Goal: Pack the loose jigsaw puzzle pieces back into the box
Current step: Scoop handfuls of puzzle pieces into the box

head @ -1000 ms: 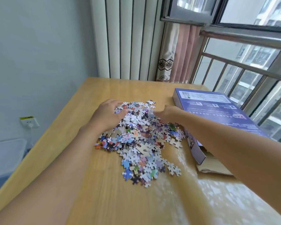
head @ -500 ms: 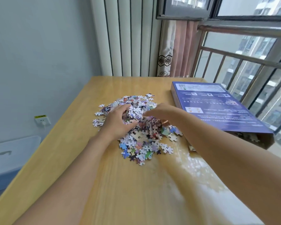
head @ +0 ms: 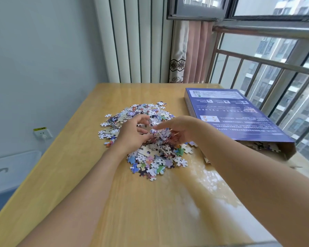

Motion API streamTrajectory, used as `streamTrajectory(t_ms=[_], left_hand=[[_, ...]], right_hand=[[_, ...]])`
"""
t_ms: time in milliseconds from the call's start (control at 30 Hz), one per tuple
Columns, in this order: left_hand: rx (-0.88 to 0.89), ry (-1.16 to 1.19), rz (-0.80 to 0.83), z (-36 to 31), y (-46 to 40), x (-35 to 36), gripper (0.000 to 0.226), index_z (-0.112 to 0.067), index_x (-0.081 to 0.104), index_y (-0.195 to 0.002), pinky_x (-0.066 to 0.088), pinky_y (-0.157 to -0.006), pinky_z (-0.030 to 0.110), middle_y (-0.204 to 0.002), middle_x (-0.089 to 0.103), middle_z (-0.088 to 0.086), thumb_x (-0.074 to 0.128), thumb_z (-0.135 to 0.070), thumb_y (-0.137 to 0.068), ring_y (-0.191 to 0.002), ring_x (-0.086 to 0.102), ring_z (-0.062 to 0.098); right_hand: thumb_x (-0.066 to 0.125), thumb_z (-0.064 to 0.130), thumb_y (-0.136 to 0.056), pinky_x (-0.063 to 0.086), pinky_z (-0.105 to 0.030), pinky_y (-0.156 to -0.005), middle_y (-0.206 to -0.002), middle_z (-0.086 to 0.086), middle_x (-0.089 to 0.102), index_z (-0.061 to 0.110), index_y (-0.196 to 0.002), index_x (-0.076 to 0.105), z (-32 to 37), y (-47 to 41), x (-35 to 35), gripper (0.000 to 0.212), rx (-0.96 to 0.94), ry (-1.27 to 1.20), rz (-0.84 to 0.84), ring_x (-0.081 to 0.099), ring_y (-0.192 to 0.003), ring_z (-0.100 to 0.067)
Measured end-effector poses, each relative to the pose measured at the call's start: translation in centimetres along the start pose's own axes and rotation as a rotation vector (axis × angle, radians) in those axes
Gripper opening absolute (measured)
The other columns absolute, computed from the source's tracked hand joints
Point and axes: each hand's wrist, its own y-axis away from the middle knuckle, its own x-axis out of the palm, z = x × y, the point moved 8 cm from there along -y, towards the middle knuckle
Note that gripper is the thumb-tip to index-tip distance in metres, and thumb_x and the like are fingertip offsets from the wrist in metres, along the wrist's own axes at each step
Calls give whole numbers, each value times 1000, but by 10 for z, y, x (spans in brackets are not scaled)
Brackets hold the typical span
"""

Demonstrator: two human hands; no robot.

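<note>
Since half a second ago both hands have closed toward each other and lifted a little, so a clump of pieces is now bunched up between them where earlier they lay flatter on the heap. The left hand point(head: 132, 133) sits at the centre of the frame with its fingers curled inward round the clump, and the right hand point(head: 179, 130) faces it just to the right, fingers curled under and cupping the same handful; the two nearly touch over the top. The rest of the puzzle pieces point(head: 146, 139) lie in a loose heap on the wooden table point(head: 150, 202), spreading from mid-frame toward the upper left, with a few strays apart at the left edge of the heap. The box point(head: 235, 114) lies at the right of the frame, its purple face up and its open end toward the lower right, where some pieces already show inside. The step in hand looks like gathering a double handful. The next move probably calls for keeping the palms pressed together while carrying the load right to that open end, since loose pieces could slip out underneath. Most of the heap is not yet packed.
</note>
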Motion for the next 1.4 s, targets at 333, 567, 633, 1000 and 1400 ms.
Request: streamTrajectory(t_ms=[333, 567, 633, 1000, 1400], left_hand=[[55, 36, 30, -7, 10, 0, 63, -31, 55, -135, 58, -84, 28, -124, 61, -12, 74, -1, -83, -91, 68, -2], [87, -330, 7, -5, 23, -6, 37, -30, 68, -97, 40, -61, 23, -86, 56, -18, 73, -61, -76, -73, 50, -1], [100, -357, 29, -3, 26, -2, 33, -34, 69, -90, 37, -58, 26, -81, 51, -17, 71, -63, -76, -69, 47, 2], [160, -211, -30, -9, 30, -7, 23, -30, 72, -102, 51, -71, 24, -97, 67, -18, 75, -43, -83, -85, 62, 0], [198, -199, -26, -41, 22, 13, 25, -29, 69, -105, 48, -73, 22, -96, 67, -16, 75, -40, -83, -88, 62, 3]], right_hand=[[87, 25, -76, 47, -23, -56, -88, -8, 49, 7, -115, 56, -9, 6, 5, 53, 23, 90, -37, 45, -65, -17], [85, 30, -79, 63, -44, -66, -104, -9, 51, 11, -135, 49, -6, 28, 1, 69, 19, 46, -3, 60, -84, -34], [84, 25, -80, 62, -46, -75, -102, -9, 50, 10, -137, 49, -5, 33, 3, 69, 27, 69, 15, 59, -81, -33], [79, 9, -84, 61, -49, -80, -128, -14, 52, -2, -123, 54, -3, 47, -2, 47, -15, 16, -43, 65, -85, -37], [91, 15, -69, 57, -45, -93, -113, -8, 71, 11, -117, 66, -16, 61, -50, 53, -275, -64, -260, 66, -104, -27]])
